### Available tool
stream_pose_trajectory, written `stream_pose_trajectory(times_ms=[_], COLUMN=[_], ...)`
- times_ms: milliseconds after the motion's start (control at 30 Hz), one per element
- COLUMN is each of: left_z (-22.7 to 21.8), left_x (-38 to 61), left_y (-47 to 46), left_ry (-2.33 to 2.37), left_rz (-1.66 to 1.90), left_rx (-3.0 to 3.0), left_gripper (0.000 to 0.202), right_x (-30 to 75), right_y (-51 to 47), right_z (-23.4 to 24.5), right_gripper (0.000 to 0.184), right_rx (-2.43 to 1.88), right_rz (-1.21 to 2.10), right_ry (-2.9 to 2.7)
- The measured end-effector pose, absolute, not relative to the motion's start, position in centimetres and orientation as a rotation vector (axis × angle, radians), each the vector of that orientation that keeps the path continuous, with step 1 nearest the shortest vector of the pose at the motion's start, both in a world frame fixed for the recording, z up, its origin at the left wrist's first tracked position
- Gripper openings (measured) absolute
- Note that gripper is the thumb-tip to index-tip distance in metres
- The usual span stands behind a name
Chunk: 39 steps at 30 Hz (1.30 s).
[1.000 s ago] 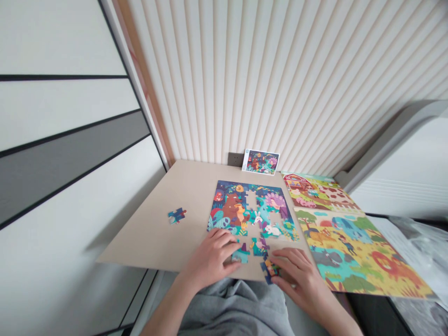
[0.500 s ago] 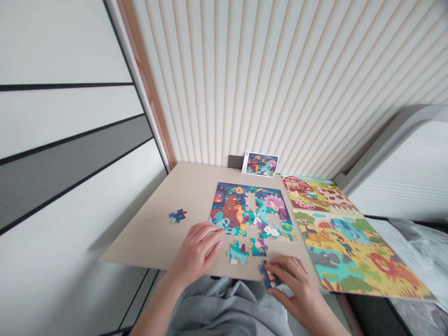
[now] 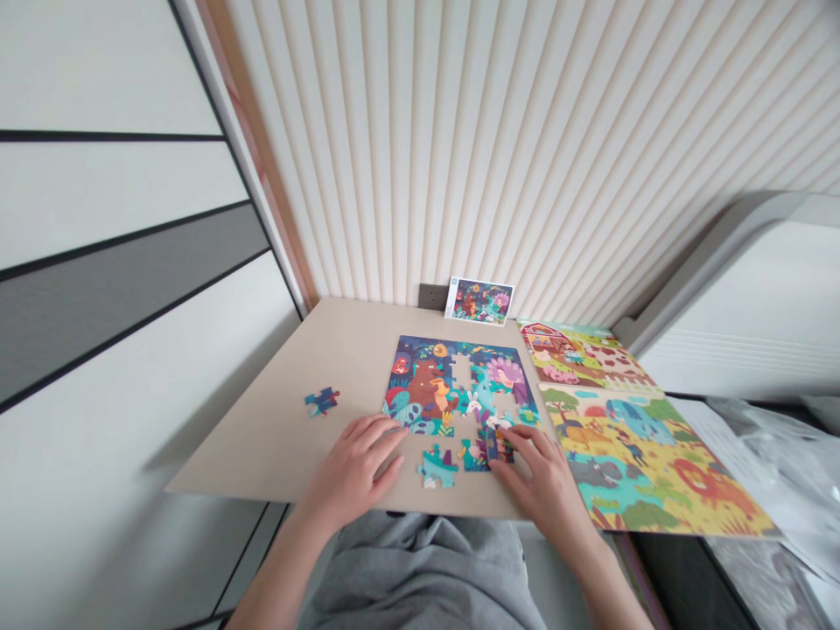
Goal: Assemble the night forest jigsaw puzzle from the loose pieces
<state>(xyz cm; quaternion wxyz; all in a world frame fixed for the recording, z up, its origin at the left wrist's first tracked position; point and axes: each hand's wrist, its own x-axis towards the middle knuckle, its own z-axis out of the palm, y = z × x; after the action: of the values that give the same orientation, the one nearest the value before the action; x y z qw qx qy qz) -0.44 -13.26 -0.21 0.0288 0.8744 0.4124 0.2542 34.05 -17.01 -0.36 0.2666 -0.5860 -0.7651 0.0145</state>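
Note:
A partly assembled jigsaw puzzle (image 3: 420, 376) with a bear, rabbits and a peacock lies on the table, with gaps in its middle and right side. My right hand (image 3: 535, 468) pinches a dark blue puzzle piece (image 3: 502, 446) over the puzzle's lower right edge, hiding part of it. My left hand (image 3: 358, 464) rests on the table by the lower left corner, fingers stretched out and holding nothing. Two loose pieces sit in front of the puzzle: a teal piece (image 3: 438, 468) and a purple-and-teal piece (image 3: 471, 455). A blue piece (image 3: 322, 402) lies off to the left.
A picture card (image 3: 480, 302) leans against the ribbed wall beside a dark socket (image 3: 432, 296). To the right lie a farm puzzle (image 3: 584, 354) and a safari puzzle (image 3: 649, 468). Clear plastic wrapping (image 3: 767, 446) is heaped beyond them. The table (image 3: 276, 437) ends near my lap.
My right hand has carried the dark blue piece up from the table's front edge to the puzzle's lower right edge. My left hand stays in about the same place; the view has shifted slightly.

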Motion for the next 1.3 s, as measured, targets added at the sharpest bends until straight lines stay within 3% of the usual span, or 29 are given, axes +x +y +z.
stream_pose_trajectory(times_ms=[400,700,1300], left_z=[-0.2,-0.1,-0.1], left_x=[-0.7,-0.8,-0.6], left_y=[-13.3,-13.4,-13.4], left_ry=[1.16,1.192,1.185], left_rz=[0.755,0.739,0.763], left_rx=[2.705,2.685,2.657], left_gripper=[0.037,0.037,0.036], right_x=[35.3,30.7,31.1], right_y=[-20.5,-18.5,-16.4], right_z=[-0.5,0.9,2.3], right_gripper=[0.04,0.036,0.031], right_rx=[-1.718,-1.602,-1.599], right_rz=[-0.019,0.112,0.301], right_ry=[-2.141,-2.243,-2.266])
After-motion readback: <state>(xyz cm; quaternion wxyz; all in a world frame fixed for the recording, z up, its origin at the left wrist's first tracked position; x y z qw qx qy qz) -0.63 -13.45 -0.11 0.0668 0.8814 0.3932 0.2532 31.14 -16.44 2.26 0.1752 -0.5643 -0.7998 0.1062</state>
